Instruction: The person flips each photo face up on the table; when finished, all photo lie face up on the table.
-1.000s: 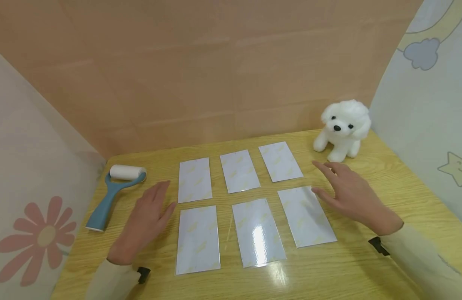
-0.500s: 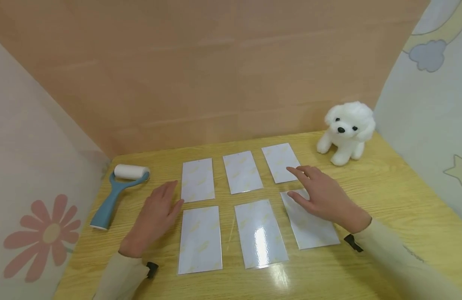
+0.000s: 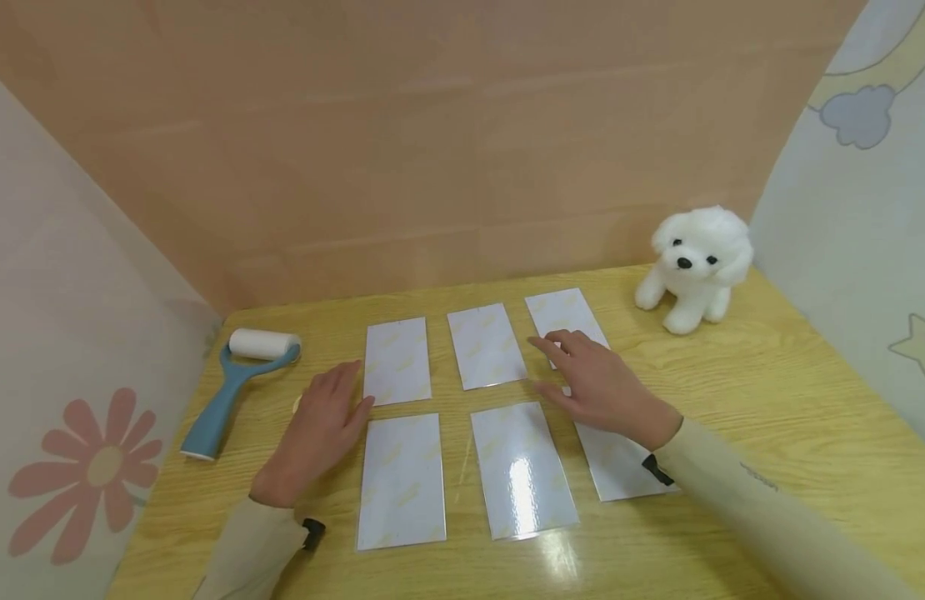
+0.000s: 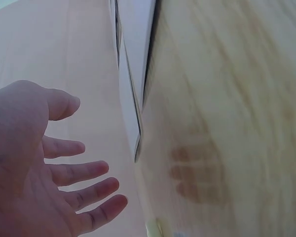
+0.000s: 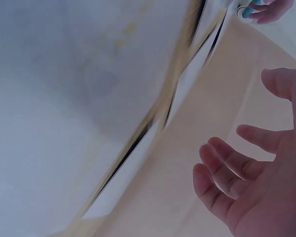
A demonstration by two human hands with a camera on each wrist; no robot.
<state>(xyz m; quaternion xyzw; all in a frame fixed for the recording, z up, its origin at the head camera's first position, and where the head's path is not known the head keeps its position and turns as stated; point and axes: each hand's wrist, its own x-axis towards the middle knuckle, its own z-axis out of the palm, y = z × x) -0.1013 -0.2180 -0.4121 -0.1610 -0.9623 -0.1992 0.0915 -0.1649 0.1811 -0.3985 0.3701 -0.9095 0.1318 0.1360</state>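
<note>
White rectangular cards with faint yellow marks lie on the wooden table in two rows of three. My left hand [image 3: 317, 427] hovers left of them, its fingertips beside the back left card [image 3: 397, 363] and its thumb near the front left card [image 3: 402, 483]. In the left wrist view its fingers spread and hold nothing. My right hand [image 3: 601, 383] is over the right-hand pair, partly hiding the back right card [image 3: 563, 310] and the front right card [image 3: 620, 471]. Its fingertips point toward the back middle card [image 3: 487, 346]. The front middle card [image 3: 524, 475] reflects a bright light.
A blue-handled lint roller [image 3: 233, 387] with a white roll lies at the left. At the back right sits a white plush dog [image 3: 695, 267]. A small pale yellow thing [image 3: 297, 403] shows beside the left hand. A tan sheet [image 3: 462, 167] stands behind the table [image 3: 770, 400].
My right hand has moved left, from beside the right-hand cards to over them. The left hand has shifted slightly to the right. The cards, roller and plush dog lie as before.
</note>
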